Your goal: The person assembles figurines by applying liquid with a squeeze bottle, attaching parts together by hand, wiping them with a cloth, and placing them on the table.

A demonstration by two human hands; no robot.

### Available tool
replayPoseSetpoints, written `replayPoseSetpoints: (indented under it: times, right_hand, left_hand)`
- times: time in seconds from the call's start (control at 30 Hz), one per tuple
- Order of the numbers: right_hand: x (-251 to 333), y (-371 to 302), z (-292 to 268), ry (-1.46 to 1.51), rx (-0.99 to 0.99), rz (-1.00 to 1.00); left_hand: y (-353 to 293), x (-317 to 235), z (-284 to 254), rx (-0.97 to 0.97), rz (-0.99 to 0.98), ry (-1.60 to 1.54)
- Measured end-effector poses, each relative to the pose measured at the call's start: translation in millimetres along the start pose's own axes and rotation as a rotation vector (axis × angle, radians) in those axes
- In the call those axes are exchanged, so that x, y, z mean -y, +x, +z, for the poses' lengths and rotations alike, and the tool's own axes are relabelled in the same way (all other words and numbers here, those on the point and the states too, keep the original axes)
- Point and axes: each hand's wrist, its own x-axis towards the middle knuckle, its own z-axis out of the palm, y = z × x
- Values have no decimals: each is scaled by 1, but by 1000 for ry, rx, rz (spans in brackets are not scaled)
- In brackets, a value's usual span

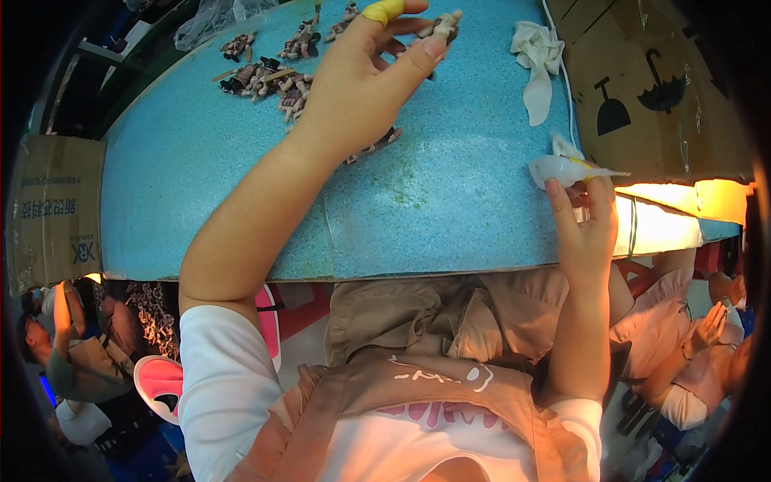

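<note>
My left hand (371, 68) reaches over the far middle of the blue tabletop (450, 209). Its thumb and fingers close on a small figurine (440, 29), and yellow tape (384, 10) wraps one finger. At the table's right side my right hand (586, 213) grips a white squeeze bottle (556, 170) with a thin pointed nozzle, tilted to the right. Several more figurines (259, 79) in brown and pinkish tones lie loosely grouped left of my left hand. Another figurine (377, 147) rests below my left wrist, partly covered by it.
A crumpled white cloth (536, 56) lies at the far right, beside a white cable (569, 88). Cardboard boxes stand at the right (642, 88) and left (56, 209) edges. A clear plastic bag (217, 22) sits at the back. Other people (699, 353) sit at both sides.
</note>
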Motion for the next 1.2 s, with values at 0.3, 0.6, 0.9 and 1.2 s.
replayPoseSetpoints:
  times: [0.3,0.6,0.9,1.2]
  right_hand:
    - [25,-27,-11,739,21,124]
    - [45,-51,-25,811,101,352]
    - [50,-72,-20,509,-382,72]
    - [62,-66,-5,384,-527,-173]
  left_hand:
    - [-41,15,35,302,-504,-811]
    - [-65,15,50,267,-394,-649]
    - [-74,17,60,216,-244,-470]
    - [-74,26,56,200,-96,-188]
